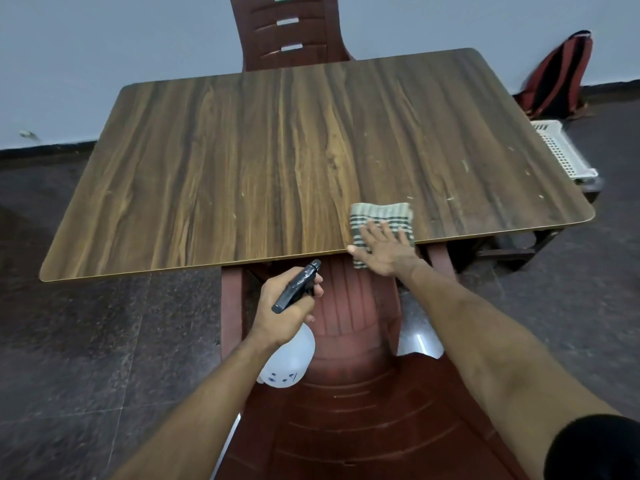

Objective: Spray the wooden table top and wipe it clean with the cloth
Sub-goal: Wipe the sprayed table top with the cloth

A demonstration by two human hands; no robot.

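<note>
The wooden table top (263, 161) fills the middle of the view, with small pale specks on its right half. A folded green-and-cream checked cloth (381, 213) lies at the near edge, partly hanging over it. My right hand (384, 251) rests flat on the cloth with fingers spread. My left hand (284, 306) holds a white spray bottle (287, 365) by its black trigger head (298, 285), just below and in front of the table's near edge, nozzle pointing toward the table.
A dark red plastic chair (346, 393) stands under me at the near edge, and another red chair (287, 29) at the far side. A white perforated basket (561, 150) and a red-black bag (557, 77) sit to the right. The floor is dark stone.
</note>
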